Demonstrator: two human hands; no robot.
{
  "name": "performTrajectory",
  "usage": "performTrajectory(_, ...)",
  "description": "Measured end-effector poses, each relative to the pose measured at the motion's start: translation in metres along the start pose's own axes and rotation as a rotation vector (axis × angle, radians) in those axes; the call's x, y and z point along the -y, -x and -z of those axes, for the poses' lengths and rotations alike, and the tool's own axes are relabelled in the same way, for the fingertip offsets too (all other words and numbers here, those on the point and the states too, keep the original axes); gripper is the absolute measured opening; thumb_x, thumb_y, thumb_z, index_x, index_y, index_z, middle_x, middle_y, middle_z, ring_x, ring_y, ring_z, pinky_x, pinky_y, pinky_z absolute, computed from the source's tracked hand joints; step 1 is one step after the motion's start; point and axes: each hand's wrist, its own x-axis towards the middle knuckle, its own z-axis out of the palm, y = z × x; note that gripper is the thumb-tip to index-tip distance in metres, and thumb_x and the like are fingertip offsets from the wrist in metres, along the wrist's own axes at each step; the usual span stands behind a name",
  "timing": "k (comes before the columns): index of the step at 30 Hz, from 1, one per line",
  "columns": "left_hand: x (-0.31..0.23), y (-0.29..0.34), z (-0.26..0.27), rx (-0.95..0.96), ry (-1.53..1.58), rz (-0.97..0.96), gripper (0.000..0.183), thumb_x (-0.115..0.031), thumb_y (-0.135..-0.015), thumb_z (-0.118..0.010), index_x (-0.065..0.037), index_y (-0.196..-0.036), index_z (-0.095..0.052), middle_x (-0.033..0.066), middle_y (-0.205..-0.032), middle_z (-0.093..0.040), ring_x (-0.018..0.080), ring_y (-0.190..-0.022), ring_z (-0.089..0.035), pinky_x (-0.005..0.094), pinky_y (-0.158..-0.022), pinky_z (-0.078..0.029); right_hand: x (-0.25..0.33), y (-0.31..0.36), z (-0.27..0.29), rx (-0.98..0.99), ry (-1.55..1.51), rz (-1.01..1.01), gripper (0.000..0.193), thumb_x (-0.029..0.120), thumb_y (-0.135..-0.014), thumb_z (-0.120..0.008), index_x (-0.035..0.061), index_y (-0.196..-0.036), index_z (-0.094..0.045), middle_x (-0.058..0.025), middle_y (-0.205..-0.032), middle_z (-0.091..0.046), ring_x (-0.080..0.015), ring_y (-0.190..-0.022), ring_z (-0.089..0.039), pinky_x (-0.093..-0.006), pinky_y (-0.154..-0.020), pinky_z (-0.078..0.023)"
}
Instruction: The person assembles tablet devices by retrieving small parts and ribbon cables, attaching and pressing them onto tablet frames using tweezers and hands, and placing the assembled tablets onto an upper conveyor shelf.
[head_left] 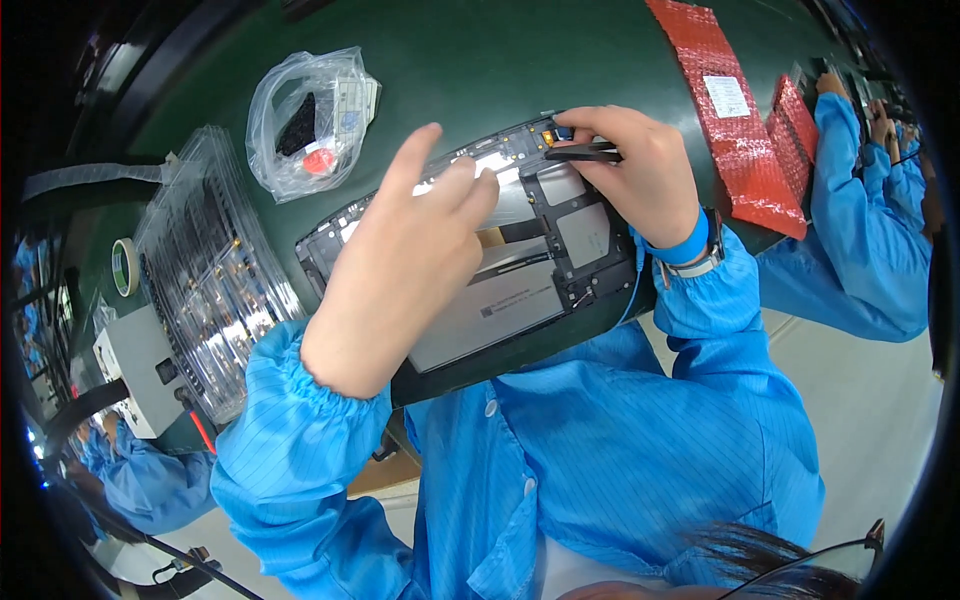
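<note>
An opened tablet (480, 320) lies tilted on the green table before me, its grey battery, metal plates and inner boards bare. My left hand (415, 240) is over its left half, fingers apart and index finger stretched out; whether a fingertip touches the tablet I cannot tell. At the far right corner, my right hand (635, 165) holds black tweezers (585, 152) beside a small orange-and-blue part (556, 134). On the right wrist sits a blue band (685, 240) with a cord, next to a watch.
A clear plastic bag (310, 130) with black and red contents lies beyond the tablet. Stacked clear trays (215, 270) of parts stand at left, near a tape roll (125, 267) and a white box (140, 370). Red bubble-wrap (725, 120) lies at right, near co-workers' blue sleeves (865, 240).
</note>
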Motion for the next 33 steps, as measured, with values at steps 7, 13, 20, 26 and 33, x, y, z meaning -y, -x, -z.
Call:
performTrajectory(7, 0.0, -0.007, 0.002, 0.023, 0.001, -0.054, 0.023, -0.011, -0.069, -0.058, -0.004, -0.09, -0.066, 0.0008, -0.113, -0.053, 0.0172, -0.109, -0.046, 0.0396, -0.1, -0.032, 0.004, -0.002, 0.005, -0.017, -0.05, 0.001, 0.029, 0.006, -0.067, -0.065, 0.0068, -0.096, -0.062, -0.0105, -0.081, -0.062, -0.0264, -0.074, -0.061, -0.0311, -0.065, -0.049)
performTrajectory(13, -0.02, 0.022, -0.008, -0.039, 0.004, 0.376, 0.037, -0.006, -0.071, -0.056, -0.006, -0.107, -0.058, 0.0036, -0.124, -0.048, 0.0202, -0.114, -0.044, 0.0387, -0.096, -0.033, 0.022, -0.004, 0.019, -0.204, -0.026, 0.162, 0.017, 0.002, -0.078, -0.06, 0.0043, -0.095, -0.063, -0.0059, -0.075, -0.059, -0.0091, -0.055, -0.05, -0.0173, -0.045, -0.033)
performTrajectory(20, -0.06, 0.086, 0.007, -0.235, 0.71, 0.487, 0.041, -0.003, -0.063, -0.057, -0.009, -0.104, -0.058, 0.0084, -0.11, -0.054, 0.0242, -0.089, -0.055, 0.0358, -0.078, -0.042, 0.036, -0.016, 0.016, 0.038, -0.042, 0.296, 0.032, -0.008, -0.07, -0.054, 0.0023, -0.1, -0.062, -0.0114, -0.086, -0.06, -0.0148, -0.063, -0.054, -0.0223, -0.053, -0.042)
performTrajectory(26, -0.115, 0.1, -0.028, 0.068, 2.597, 0.516, 0.037, -0.008, -0.087, -0.038, -0.001, -0.122, -0.043, 0.0122, -0.109, -0.056, 0.0198, -0.093, -0.054, 0.03, -0.082, -0.043, 0.051, -0.028, -0.022, 0.211, 0.061, 0.401, 0.043, -0.007, -0.062, -0.058, 0.0084, -0.102, -0.062, -0.0067, -0.099, -0.059, -0.0244, -0.079, -0.061, -0.0306, -0.064, -0.051)
performTrajectory(33, -0.132, 0.097, -0.043, -0.147, 3.121, 0.568, 0.049, -0.01, -0.088, -0.038, -0.002, -0.135, -0.026, 0.0156, -0.135, -0.035, 0.0229, -0.123, -0.037, 0.0325, -0.1, -0.03, 0.058, -0.022, -0.034, 0.214, 0.314, 0.507, 0.048, 0.0, -0.057, -0.065, 0.009, -0.104, -0.061, -0.0037, -0.1, -0.058, -0.0223, -0.07, -0.061, -0.0295, -0.061, -0.051)
